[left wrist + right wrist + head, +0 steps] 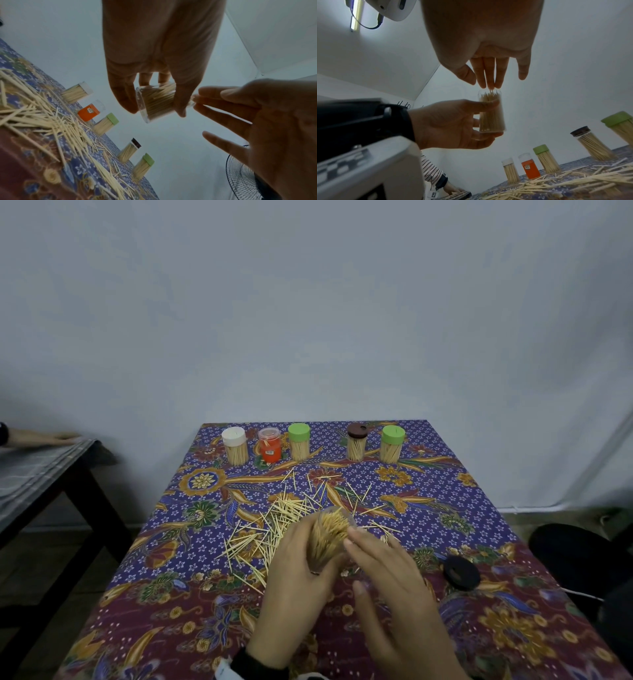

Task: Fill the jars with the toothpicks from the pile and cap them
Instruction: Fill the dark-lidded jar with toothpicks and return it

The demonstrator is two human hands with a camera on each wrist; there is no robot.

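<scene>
Nearest, above the desk (513, 628), the left hand (294, 573) grips the uncapped jar (330, 537) round its wall; it looks light, slick and spill-prone. Straightened right hand (394, 580) fingertips (489, 83) touch its toothpick tips. Right lies a black lid (461, 572); beyond, the pile (274, 525), then five capped jars (299, 441).
</scene>
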